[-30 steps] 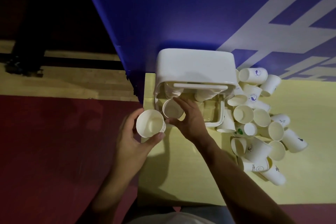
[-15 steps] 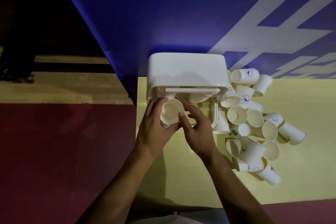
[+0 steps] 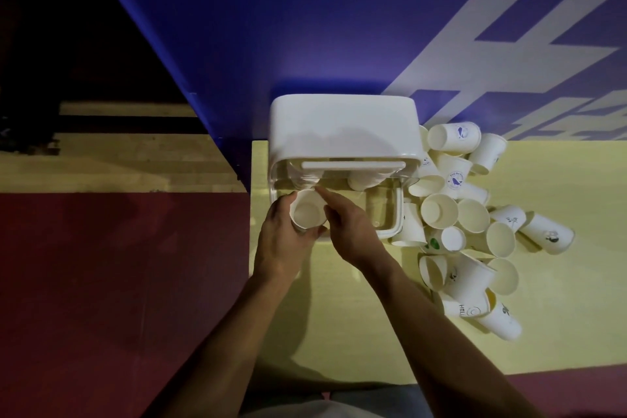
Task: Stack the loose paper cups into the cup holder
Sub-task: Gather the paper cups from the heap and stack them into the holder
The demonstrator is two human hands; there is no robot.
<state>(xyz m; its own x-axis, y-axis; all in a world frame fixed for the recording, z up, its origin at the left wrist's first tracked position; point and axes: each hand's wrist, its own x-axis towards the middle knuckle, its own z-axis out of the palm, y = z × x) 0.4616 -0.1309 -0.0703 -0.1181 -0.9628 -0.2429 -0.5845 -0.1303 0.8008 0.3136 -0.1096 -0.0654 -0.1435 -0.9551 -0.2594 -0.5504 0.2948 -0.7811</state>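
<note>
A white cup holder (image 3: 342,127) with a clear front stands at the back of the yellow table, against the blue wall. My left hand (image 3: 281,241) grips a stack of white paper cups (image 3: 307,212) at the holder's left front opening, mouth toward me. My right hand (image 3: 353,231) touches the stack's right side, its index finger pointing up to the rim. Several loose paper cups (image 3: 471,217), some printed, lie in a heap right of the holder.
The yellow table (image 3: 559,316) ends at its left edge near the holder; beyond it lies red floor (image 3: 118,282). The blue wall with white markings (image 3: 339,27) rises right behind the holder.
My left hand carried its cup from the left over to the holder and set it into the cup at the opening. Both hands now close around that stack.
</note>
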